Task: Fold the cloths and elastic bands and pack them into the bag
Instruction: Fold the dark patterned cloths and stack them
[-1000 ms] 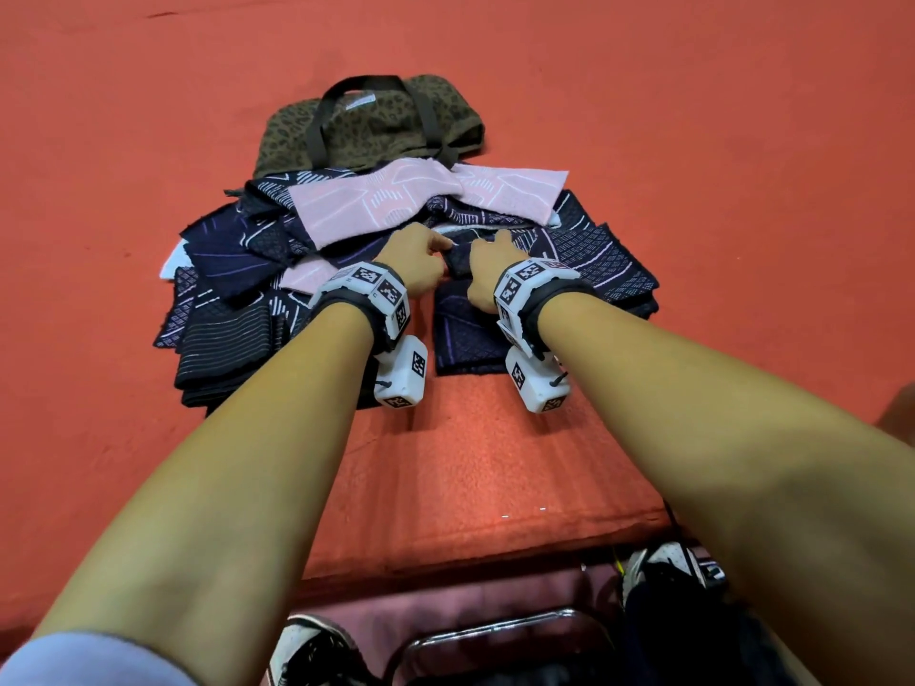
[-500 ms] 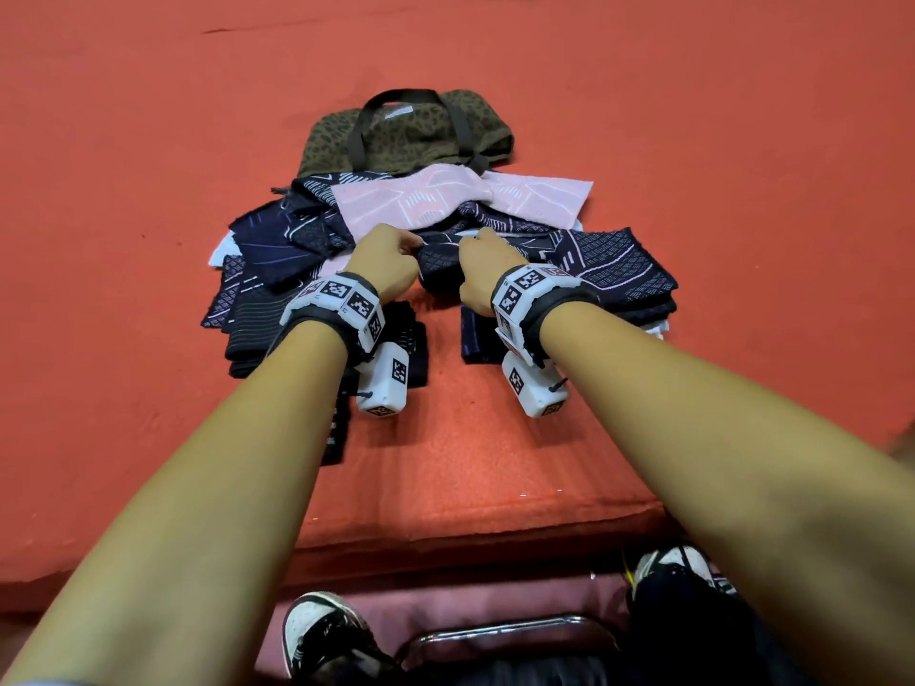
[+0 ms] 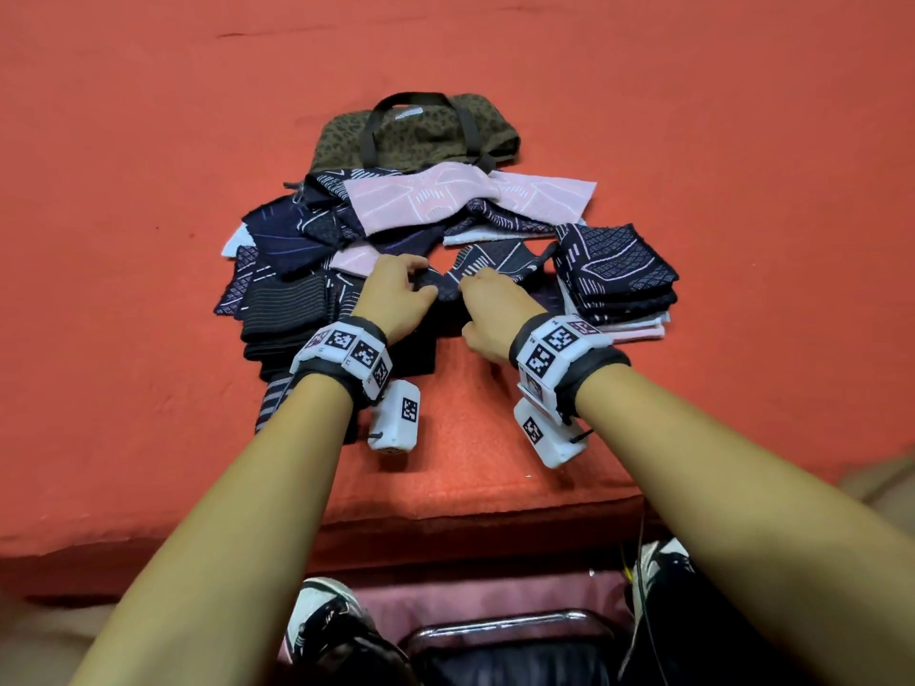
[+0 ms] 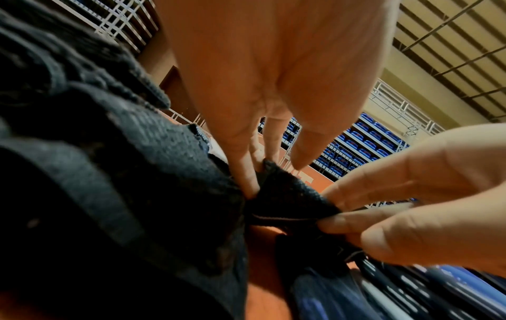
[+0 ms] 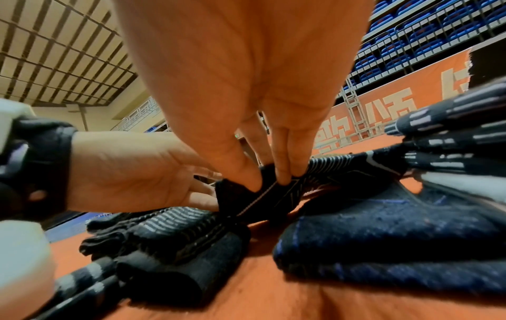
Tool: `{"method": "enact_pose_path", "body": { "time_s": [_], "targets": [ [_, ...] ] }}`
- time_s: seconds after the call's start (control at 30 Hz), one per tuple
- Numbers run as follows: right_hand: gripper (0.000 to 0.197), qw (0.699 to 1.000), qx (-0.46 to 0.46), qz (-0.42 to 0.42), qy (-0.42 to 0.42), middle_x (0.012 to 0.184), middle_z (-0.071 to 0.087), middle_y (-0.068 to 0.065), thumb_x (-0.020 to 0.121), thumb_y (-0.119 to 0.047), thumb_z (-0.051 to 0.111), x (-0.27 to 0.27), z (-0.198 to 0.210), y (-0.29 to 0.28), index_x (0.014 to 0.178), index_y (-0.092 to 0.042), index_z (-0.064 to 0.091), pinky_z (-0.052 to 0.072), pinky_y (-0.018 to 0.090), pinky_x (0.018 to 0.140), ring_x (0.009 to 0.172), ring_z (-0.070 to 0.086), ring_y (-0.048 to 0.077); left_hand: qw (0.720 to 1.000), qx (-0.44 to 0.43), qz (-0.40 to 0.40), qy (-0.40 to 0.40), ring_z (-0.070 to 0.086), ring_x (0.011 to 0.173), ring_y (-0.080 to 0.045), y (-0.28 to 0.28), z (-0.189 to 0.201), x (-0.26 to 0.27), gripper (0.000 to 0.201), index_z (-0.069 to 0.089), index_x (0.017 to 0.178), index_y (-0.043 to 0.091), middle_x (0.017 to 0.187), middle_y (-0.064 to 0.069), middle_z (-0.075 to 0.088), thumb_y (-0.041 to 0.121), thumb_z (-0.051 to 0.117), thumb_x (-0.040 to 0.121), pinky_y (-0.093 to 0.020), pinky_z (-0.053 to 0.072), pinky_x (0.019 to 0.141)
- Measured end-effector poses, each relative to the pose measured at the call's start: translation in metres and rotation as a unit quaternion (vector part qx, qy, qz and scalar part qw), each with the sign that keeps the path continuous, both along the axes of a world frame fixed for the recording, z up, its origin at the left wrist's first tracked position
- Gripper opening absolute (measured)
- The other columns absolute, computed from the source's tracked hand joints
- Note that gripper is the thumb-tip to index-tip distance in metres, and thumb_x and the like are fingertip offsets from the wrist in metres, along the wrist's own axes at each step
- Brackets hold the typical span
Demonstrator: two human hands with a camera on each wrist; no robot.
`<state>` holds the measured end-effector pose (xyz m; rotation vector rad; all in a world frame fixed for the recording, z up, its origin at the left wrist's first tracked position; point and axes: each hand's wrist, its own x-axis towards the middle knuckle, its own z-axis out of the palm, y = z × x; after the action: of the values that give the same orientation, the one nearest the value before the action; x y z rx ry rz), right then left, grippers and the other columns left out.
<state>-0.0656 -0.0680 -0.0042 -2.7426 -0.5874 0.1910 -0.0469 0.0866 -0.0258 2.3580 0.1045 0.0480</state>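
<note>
- Cloths [image 3: 317, 250] lie heaped at the centre of the red mat [image 3: 148, 165], in navy, black and pink patterns.
- Held cloth [image 3: 487, 264]: a small navy piece with pale lines, at the middle of the heap, lifted slightly off the mat between the two hands.
- Left hand [image 3: 396, 294]: at 9 o'clock of the held cloth. Fingers [image 4: 240, 164] curl down onto its near edge and pinch it; the grip is nearly closed, with only the fabric between the fingertips.
- Right hand [image 3: 495, 309]: at 3 o'clock of the same edge, just beside the left hand. The right wrist view shows thumb and fingers [image 5: 284, 155] nipped together on a fold of the cloth [image 5: 260, 194]; the grip is closed tight on the fabric.
- Bag [image 3: 421, 131]: olive with a leopard print and dark handles, lying flat at 12 o'clock of the heap, its near edge under the cloths.
- Pink cloth [image 3: 445, 200]: long, twisted at its middle, lying across the far side of the heap just before the bag.
- Folded stack [image 3: 619, 279]: at 3 o'clock of the hands, navy pieces on top, pink and white below.
- Second stack [image 3: 282, 309]: dark striped pieces at 9 o'clock of the hands.
- Shoes [image 3: 327, 631] and a metal chair rail [image 3: 505, 626] show below the mat's near edge.
</note>
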Motion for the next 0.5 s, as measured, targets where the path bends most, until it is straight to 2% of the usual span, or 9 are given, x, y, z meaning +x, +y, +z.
{"method": "enact_pose_path", "body": {
  "time_s": [0.13,0.27,0.37,0.5],
  "targets": [
    [0.033,1.000,-0.001,0.009,-0.007,0.117,0.059,0.017,0.083,-0.005,0.056,-0.005,-0.002,-0.006,0.116,-0.003,0.060,0.046,0.036,0.091,0.110,0.057,0.035,1.000,-0.007,-0.003,0.008,0.065,0.100,-0.025,-0.003,-0.003,-0.003,0.045,0.063,0.126,0.012,0.113,-0.014,0.067,0.008,0.066,0.081,-0.037,0.051,0.097],
    [0.041,1.000,-0.010,-0.022,-0.015,0.122,0.045,0.013,0.081,-0.006,0.056,-0.001,-0.009,-0.023,0.122,-0.011,0.056,0.050,0.044,0.090,0.109,0.053,0.037,1.000,-0.023,-0.012,0.011,0.064,0.094,-0.020,-0.007,-0.004,-0.006,0.038,0.069,0.116,0.015,0.100,-0.002,0.068,0.003,0.062,0.080,-0.032,0.051,0.095],
    [0.045,0.997,-0.056,-0.047,-0.031,0.129,0.039,0.010,0.082,-0.008,0.058,0.003,-0.018,-0.035,0.127,-0.015,0.052,0.049,0.042,0.087,0.119,0.040,0.035,0.999,-0.044,-0.019,0.017,0.063,0.089,-0.015,-0.007,-0.008,-0.006,0.028,0.070,0.102,0.019,0.091,0.007,0.068,0.004,0.061,0.081,-0.029,0.051,0.091],
    [0.030,0.995,-0.063,-0.061,-0.050,0.127,0.043,0.007,0.089,-0.019,0.058,0.011,-0.024,-0.040,0.118,-0.020,0.061,0.047,0.042,0.089,0.120,0.037,0.031,0.998,-0.040,-0.047,0.021,0.057,0.072,-0.005,-0.008,-0.014,-0.008,0.020,0.069,0.093,0.020,0.083,0.012,0.065,0.006,0.061,0.081,-0.026,0.049,0.082]
  ]
}}
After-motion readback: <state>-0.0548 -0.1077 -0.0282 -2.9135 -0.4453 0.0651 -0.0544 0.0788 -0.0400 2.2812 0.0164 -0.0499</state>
